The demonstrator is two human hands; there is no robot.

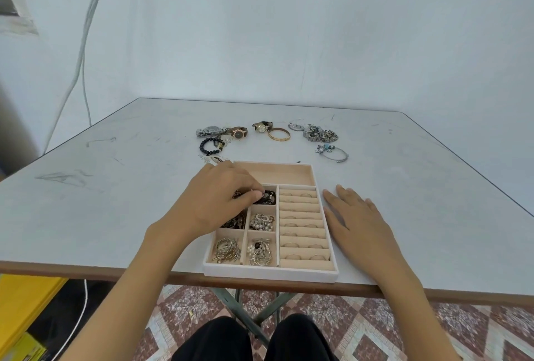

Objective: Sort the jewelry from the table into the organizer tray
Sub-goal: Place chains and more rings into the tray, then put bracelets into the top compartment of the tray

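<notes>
At the near edge of the table (115,216), dead centre, sits the tray (271,272): six small square pockets on its left, one long slot across the far side, and a stack of ring rolls (303,233) on the right.

The person's left hand (219,201) is over the far small pockets, fingers curled, thumb and fingertip pinching a dark tangle (268,197) lying in the far right pocket. The right hand (358,222) lies flat on the table just right of the tray, fingers straight, holding nothing.

Still out on the far side:
- three watches: silver watch (212,130), brown-strap watch (239,133), gold-faced watch (261,127)
- one gold bangle (278,134)
- one black bead bracelet (209,146)
- one charm bangle (332,152)
- one silver heap (320,133)
</notes>
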